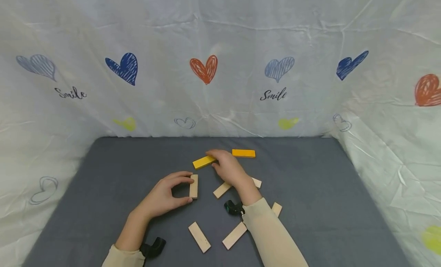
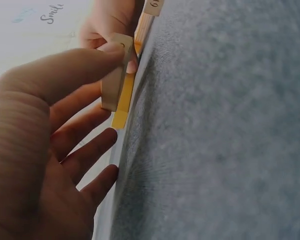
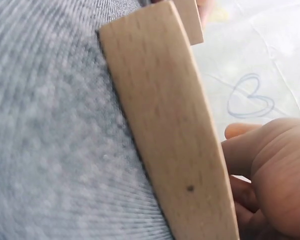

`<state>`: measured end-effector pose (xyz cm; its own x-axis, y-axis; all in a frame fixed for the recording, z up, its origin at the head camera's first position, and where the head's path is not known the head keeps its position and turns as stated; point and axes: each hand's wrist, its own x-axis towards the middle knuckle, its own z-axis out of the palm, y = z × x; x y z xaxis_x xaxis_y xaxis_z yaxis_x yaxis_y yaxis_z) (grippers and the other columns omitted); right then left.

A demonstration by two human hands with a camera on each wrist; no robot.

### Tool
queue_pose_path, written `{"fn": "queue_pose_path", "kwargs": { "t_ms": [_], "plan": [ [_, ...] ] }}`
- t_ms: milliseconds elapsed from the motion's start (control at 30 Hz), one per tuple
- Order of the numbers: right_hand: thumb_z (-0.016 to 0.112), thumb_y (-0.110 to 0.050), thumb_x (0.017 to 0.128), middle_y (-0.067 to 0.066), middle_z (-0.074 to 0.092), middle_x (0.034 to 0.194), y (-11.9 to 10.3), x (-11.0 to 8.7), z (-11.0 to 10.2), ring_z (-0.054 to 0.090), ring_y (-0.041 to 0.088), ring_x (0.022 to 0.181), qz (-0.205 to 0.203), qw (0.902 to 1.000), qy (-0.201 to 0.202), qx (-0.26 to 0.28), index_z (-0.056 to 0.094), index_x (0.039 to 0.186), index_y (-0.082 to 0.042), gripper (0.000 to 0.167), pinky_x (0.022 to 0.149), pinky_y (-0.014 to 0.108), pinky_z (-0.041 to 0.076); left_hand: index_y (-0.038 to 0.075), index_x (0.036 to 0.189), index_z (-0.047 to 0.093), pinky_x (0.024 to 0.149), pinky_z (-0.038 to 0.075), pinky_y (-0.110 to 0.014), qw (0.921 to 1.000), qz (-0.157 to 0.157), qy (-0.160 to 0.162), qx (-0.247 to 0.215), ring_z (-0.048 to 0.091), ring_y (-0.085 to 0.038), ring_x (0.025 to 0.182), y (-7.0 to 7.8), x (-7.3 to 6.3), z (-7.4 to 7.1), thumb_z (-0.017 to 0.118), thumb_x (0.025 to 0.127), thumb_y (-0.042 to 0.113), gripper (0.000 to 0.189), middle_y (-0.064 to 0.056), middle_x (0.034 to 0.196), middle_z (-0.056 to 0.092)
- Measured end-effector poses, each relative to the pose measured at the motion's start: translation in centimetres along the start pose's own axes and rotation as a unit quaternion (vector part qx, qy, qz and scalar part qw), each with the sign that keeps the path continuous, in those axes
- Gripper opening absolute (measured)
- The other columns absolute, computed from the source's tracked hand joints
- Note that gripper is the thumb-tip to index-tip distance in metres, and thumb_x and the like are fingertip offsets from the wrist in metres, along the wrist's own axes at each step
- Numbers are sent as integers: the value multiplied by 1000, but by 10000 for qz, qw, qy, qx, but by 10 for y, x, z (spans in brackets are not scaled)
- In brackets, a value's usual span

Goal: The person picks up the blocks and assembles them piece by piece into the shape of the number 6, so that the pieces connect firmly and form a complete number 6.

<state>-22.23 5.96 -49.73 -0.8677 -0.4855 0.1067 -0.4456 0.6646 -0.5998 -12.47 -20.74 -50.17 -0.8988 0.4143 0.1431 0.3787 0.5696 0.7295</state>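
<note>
Between the thumb and fingertips of my left hand [image 1: 158, 198] is a plain wooden block [image 1: 194, 186]. The left wrist view shows the thumb on one end of this block [image 2: 110, 87], with the lower fingers spread below. Farther back, my right hand [image 1: 230, 169] pinches the right end of a yellow block [image 1: 202, 162], which lies slanted; the fingers cover that end. Just right of that hand lies an orange-yellow block [image 1: 243, 153]. Beneath the right wrist, a plain block [image 1: 221, 190] is partly covered; one fills much of the right wrist view.
Several more plain blocks lie on the dark grey cloth [image 1: 310, 182], including one at front centre [image 1: 199, 237] and another beside the right sleeve [image 1: 235, 235]. A white curtain with printed hearts [image 1: 204, 69] stands behind the table. Black wrist devices [image 1: 154, 248] sit on both wrists.
</note>
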Motion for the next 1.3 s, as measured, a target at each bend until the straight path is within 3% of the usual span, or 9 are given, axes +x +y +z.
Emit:
{"fn": "queue_pose_path", "kwargs": {
  "t_ms": [167,400,867,1300],
  "plan": [
    [69,-2,107,8,66,150,0,-2,1,60,29,141,6,9999,127,38,66,151,-11,45,119,44,49,24,137,76,116,46,-64,10000,50,53,2,56,-32,146,-9,-1,3,98,85,25,56,2,155,62],
    [69,-2,107,7,68,147,1,-2,0,63,28,138,29,9997,225,81,69,148,-11,42,116,43,51,23,136,77,116,43,-68,9990,390,186,99,56,-36,145,-18,-1,8,97,86,24,54,-2,153,64],
    [74,-3,104,4,72,139,3,-4,0,68,25,128,210,9986,280,391,73,142,-13,38,107,41,57,26,137,77,120,36,-68,9993,205,239,207,52,-34,148,-19,-2,10,98,83,24,58,2,155,63],
    [74,-3,104,4,72,139,6,-7,-5,68,25,129,226,9963,263,789,74,140,-12,37,109,41,56,30,138,75,120,34,-69,9995,165,174,217,51,-32,149,-21,-2,10,97,85,28,57,5,156,61]
  ]
}}
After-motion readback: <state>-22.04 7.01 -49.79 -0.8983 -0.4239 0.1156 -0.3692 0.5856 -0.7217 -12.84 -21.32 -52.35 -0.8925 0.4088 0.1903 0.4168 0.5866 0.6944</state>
